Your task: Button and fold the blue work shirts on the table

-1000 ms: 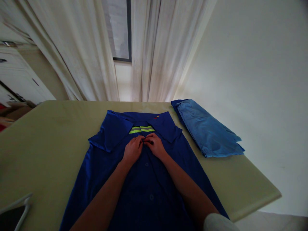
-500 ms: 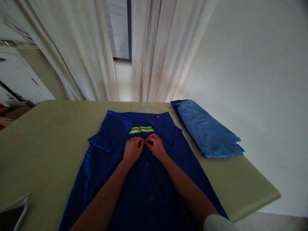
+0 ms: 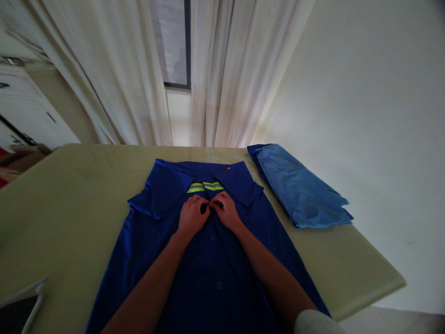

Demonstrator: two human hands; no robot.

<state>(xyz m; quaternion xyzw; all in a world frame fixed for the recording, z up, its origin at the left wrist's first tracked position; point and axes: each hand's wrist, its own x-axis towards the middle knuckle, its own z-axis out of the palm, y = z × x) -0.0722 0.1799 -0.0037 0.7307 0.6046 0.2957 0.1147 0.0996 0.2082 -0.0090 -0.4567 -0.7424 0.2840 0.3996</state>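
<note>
A dark blue work shirt (image 3: pixel 194 287) lies front up, its collar spread at the far end. Inside the neck opening shows a yellow-green and grey reflective strip (image 3: pixel 212 186). My left hand (image 3: pixel 193 214) pinches the shirt's front edge just below the neck opening. Against its fingertips, my right hand (image 3: pixel 225 211) pinches the same edge from the other side. What lies between the fingertips is hidden. Lower on the front, a button (image 3: pixel 212 237) and another button (image 3: pixel 219 285) are visible.
Folded blue clothes (image 3: pixel 302 190) lie at the table's right edge by the wall. The pale yellow-green table (image 3: pixel 62 222) carries a white-framed dark object (image 3: pixel 22 301) at its near left. Curtains (image 3: pixel 135 83) hang behind, and a white cabinet (image 3: pixel 28 102) stands at the far left.
Both hands stay at the same spot on the shirt front. Their fingertips have shifted very slightly, the right hand's marginally upward.
</note>
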